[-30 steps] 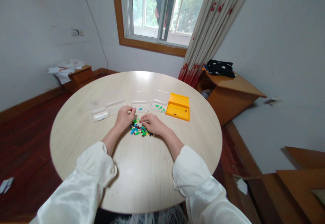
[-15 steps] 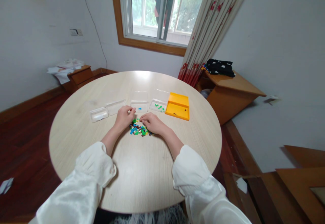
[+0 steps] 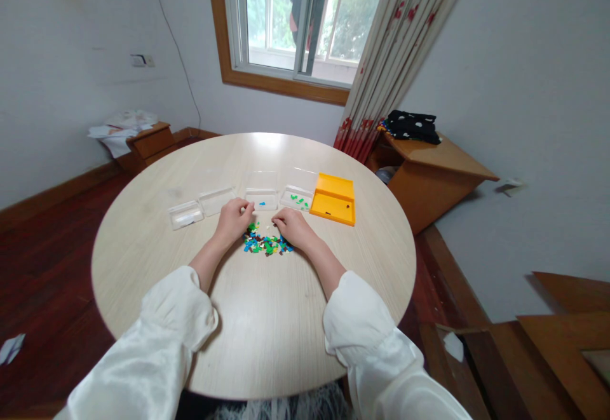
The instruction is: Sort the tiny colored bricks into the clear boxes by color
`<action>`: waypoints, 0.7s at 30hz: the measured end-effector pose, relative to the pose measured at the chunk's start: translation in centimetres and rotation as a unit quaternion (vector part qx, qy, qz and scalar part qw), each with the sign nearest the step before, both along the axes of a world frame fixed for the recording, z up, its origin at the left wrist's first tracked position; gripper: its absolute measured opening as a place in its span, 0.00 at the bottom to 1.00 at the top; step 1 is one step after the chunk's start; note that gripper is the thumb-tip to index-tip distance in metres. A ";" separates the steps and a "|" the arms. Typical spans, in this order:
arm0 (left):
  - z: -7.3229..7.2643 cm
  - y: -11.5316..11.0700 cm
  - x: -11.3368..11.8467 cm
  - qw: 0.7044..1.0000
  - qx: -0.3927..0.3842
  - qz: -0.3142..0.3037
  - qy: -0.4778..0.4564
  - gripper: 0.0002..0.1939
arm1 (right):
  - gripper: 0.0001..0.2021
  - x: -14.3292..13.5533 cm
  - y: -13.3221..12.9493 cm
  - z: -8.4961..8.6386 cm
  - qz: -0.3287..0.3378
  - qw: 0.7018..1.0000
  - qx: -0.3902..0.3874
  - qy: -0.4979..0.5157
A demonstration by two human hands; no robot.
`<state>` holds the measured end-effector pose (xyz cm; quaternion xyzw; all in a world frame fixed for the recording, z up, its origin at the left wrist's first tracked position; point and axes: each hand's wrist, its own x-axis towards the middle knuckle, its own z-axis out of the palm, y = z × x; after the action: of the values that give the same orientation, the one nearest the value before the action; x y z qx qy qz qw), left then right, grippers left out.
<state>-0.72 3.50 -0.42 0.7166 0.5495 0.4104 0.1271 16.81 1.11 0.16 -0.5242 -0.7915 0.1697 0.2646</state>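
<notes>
A loose pile of small plastic building bricks point(image 3: 265, 245), in green, blue, brown, yellow and white, lies on the round table. My left hand point(image 3: 233, 220) is at the pile's left, its fingertips pinched together beside a clear box point(image 3: 262, 208) with a little blue in it. On the other side, my right hand point(image 3: 293, 226) hovers over or rests at the pile's right edge, thumb and fingers pinched. Whatever either pinch holds is too small to make out. A second clear box point(image 3: 296, 208) holds several green bricks. To its right an open yellow box point(image 3: 333, 216) contains small dark bricks.
More clear boxes stand at the left: a small one point(image 3: 185, 222) and a wider one point(image 3: 216, 200). The pale wooden table point(image 3: 257, 325) has a curved edge close to my body. Beyond it are a wooden cabinet point(image 3: 419, 191), a curtain point(image 3: 381, 64) and a window.
My right hand has shifted a little to the right, away from my left hand, uncovering more bricks at the pile's right side. My left hand has stayed where it was.
</notes>
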 end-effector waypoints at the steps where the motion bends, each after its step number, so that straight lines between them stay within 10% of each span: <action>1: 0.0 0.0 0.0 1.000 -0.002 0.000 -0.001 0.15 | 0.10 0.1 0.1 0.0 -0.006 1.000 -0.001 -0.003; 21: 0.1 -0.1 0.0 1.000 -0.002 -0.001 -0.007 0.14 | 0.09 0.5 0.2 0.0 -0.050 0.999 -0.013 0.002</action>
<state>-0.67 3.44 -0.36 0.7139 0.5487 0.4143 0.1327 17.28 1.33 0.17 -0.5662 -0.7614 0.1677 0.2673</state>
